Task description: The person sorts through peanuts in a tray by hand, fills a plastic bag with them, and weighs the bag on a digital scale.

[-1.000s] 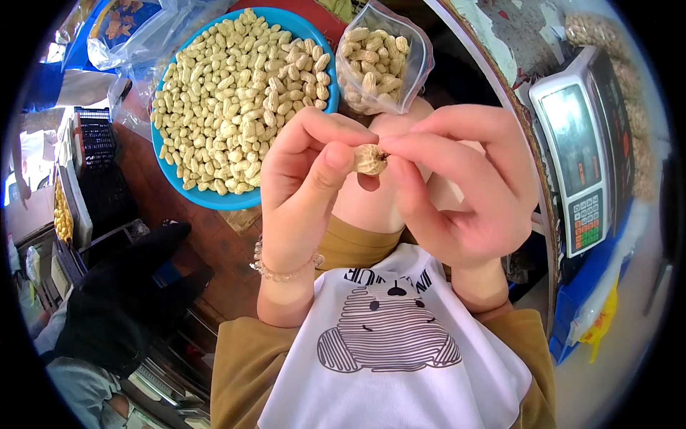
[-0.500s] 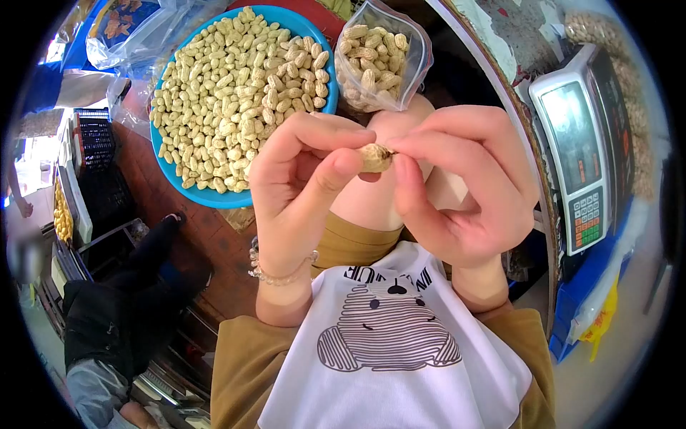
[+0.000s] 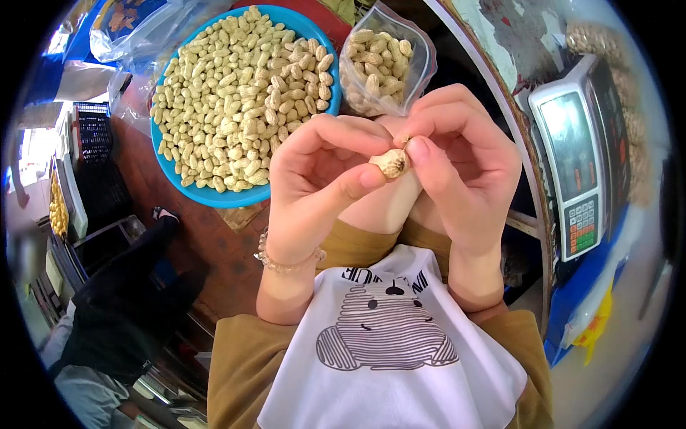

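Observation:
My left hand point(image 3: 329, 171) pinches an unshelled peanut point(image 3: 389, 164) between thumb and forefinger, above my lap. A dark spot marks the end of its pale shell that faces my right hand. Close beside it, my right hand point(image 3: 454, 161) is closed in a pinch on a small brownish bit point(image 3: 404, 139), perhaps a piece of shell or stem. Its thumb nearly touches the peanut; I cannot tell whether they meet. Beyond my hands stands a blue basin point(image 3: 168, 166) heaped with unshelled peanuts point(image 3: 229, 107). Next to it, a clear zip bag point(image 3: 423, 64) holds more peanuts.
A digital scale point(image 3: 572, 157) sits on the counter at right, whose edge point(image 3: 511, 107) runs beside my right arm. Clear plastic bags point(image 3: 146, 43) lie left of the basin. At lower left is another person in dark clothing point(image 3: 107, 329), near black crates point(image 3: 93, 136).
My right fingers have moved up and off the peanut's end, now holding a small bit. The peanut has shifted slightly right and turned, showing its dark end. The person at lower left has shifted.

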`<state>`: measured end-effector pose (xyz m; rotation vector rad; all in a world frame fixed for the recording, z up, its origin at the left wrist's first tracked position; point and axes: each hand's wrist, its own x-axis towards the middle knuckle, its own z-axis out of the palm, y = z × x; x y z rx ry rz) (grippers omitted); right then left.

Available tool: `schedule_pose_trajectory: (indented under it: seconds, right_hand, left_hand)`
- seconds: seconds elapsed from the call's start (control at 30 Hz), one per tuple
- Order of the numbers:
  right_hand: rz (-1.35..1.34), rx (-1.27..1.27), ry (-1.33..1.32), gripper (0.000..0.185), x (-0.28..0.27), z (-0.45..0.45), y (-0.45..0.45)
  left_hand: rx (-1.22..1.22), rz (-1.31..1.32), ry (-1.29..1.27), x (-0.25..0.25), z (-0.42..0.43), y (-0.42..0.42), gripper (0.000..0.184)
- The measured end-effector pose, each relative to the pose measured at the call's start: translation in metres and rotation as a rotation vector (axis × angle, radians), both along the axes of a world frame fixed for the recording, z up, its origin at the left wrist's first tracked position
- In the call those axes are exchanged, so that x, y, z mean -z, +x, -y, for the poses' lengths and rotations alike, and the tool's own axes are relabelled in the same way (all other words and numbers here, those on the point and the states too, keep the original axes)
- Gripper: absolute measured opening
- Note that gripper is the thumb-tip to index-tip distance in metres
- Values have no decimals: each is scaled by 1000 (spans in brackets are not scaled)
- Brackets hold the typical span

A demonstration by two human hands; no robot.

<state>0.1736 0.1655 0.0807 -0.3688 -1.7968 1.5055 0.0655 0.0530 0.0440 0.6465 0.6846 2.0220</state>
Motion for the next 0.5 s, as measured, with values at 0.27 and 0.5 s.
schedule_pose_trajectory:
  seconds: [0.27,0.5]
  right_hand:
    - [99,100,-15,2,-9,1,-6]
    - [238,268,592,5,-6,-47,-39]
  left_hand:
    - [99,-24,148,10,5,-9,21]
    - [-66,-103,-158,0,7,-10,26]
